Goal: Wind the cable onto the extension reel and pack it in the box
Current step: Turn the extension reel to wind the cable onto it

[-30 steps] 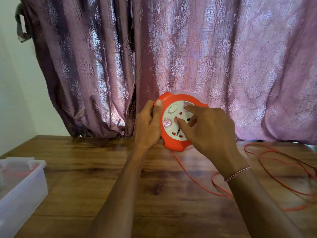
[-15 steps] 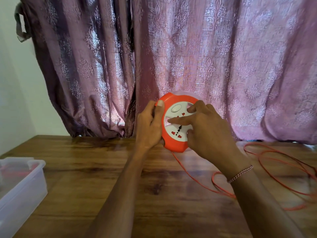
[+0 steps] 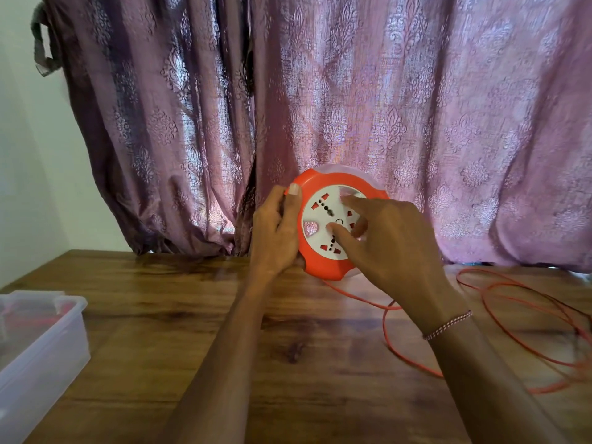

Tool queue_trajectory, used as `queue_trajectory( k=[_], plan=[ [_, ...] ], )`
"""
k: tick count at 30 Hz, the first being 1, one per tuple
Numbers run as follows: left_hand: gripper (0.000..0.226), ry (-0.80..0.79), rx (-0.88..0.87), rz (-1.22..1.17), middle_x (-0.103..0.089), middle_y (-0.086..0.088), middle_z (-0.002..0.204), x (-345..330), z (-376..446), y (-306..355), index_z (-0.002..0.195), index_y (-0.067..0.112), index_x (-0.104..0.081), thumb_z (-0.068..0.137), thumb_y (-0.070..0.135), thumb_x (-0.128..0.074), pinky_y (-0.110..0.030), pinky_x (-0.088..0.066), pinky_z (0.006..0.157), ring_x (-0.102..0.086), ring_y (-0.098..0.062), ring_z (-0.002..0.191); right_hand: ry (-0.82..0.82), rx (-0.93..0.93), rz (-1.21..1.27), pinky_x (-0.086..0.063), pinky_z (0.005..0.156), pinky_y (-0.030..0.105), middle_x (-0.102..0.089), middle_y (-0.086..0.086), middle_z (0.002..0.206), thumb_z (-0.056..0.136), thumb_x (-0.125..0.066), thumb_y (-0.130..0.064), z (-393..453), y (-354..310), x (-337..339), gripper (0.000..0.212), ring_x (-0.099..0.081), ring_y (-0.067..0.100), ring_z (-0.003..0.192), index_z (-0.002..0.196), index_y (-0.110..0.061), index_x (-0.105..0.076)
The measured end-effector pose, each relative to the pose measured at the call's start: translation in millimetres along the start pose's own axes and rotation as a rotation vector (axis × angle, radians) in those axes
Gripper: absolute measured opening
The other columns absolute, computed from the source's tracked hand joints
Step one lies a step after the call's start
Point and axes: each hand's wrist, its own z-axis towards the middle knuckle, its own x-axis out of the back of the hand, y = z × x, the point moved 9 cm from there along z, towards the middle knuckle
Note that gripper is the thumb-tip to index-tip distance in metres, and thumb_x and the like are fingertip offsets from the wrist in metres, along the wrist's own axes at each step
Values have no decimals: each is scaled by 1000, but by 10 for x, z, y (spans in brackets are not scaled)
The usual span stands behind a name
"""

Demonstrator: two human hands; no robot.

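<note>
Since half a second ago the white socket face of the reel (image 3: pixel 323 219) has turned: its row of dark holes, which was near the bottom of the face, now lies at the upper left, and the right hand (image 3: pixel 392 243) has shifted, with one finger now at the top of the face and another near the middle. That hand's fingers are spread and press on the face; they hold nothing closed. The left hand (image 3: pixel 277 233) stays where it was, wrapped around the left rim of the reel, thumb on the orange edge, holding it upright on its edge above the table (image 3: pixel 192 331), near the far edge, in front of the curtain (image 3: pixel 352 91). The cable (image 3: pixel 499 328) leaves the bottom of the reel and lies in loose loops on the right side of the table, much as before. The box (image 3: pixel 38 354) stands at the left edge, unchanged. A thin bracelet (image 3: pixel 448 324) is on the right wrist.
</note>
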Motion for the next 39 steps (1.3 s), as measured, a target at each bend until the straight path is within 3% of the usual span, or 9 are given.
queue_trajectory(
  k=[3,6,12,18,24,28,32,35,39],
  plan=[
    [40,12,7,7,-58,6,66,21,0,-13,75,26,-50,99,58,-44,-42,-50,62,-53,-10,64,-39,83,31,-50,80,44,-63,3,112,88,-60,-20,20,-26,-5,37,-52,28,107,124,-24,-63],
    [53,20,14,-7,-61,-5,70,41,1,-17,84,9,-53,99,59,-44,-54,-53,69,-56,-18,69,-138,163,57,-51,83,48,-51,2,132,85,-55,-8,2,-65,-74,48,-41,26,122,122,-37,-64],
    [54,6,4,-14,-61,-9,72,29,-13,21,85,6,-51,99,58,-44,-55,-52,70,-56,-17,71,-130,179,-2,-52,71,43,-47,4,134,70,-28,-44,-54,-158,-88,58,-38,27,126,116,-50,-63],
    [36,-11,1,5,-54,13,66,-4,-9,50,73,31,-47,104,48,-45,-44,-48,65,-50,-10,66,-90,86,-43,-53,70,42,-47,3,120,74,-65,-19,-44,-63,-130,63,-47,27,113,122,-58,-54],
    [37,-1,-15,16,-53,12,64,-2,1,49,76,25,-48,103,49,-45,-39,-44,62,-47,-8,63,41,-52,-64,-51,76,41,-62,8,107,73,-63,-62,-40,14,-72,64,-63,34,93,133,-52,-45],
    [36,-13,-21,17,-52,14,63,-7,3,52,74,25,-45,105,43,-46,-34,-43,61,-46,-6,62,78,-55,-30,-52,74,40,-73,5,97,75,-62,-67,-19,8,-20,63,-64,33,92,132,-41,-54],
    [36,-10,-16,11,-54,13,64,-4,-6,47,76,21,-48,106,41,-45,-29,-43,60,-48,-5,62,21,0,-21,-51,75,42,-68,5,95,86,-59,-53,-3,16,0,46,-60,31,96,129,-36,-59],
    [34,-7,-21,4,-54,12,65,-3,-7,53,78,21,-49,106,41,-45,-27,-43,59,-48,-5,61,32,127,38,-52,69,45,-60,4,101,88,-61,-21,21,-45,53,28,-51,29,99,111,-31,-72],
    [34,-14,-25,11,-54,14,64,-12,-5,52,76,24,-47,106,41,-45,-25,-43,58,-47,-4,61,-146,286,-42,-49,72,38,-49,2,135,74,-63,-5,-30,-189,-118,47,-41,29,116,102,-41,-72]
  ],
)
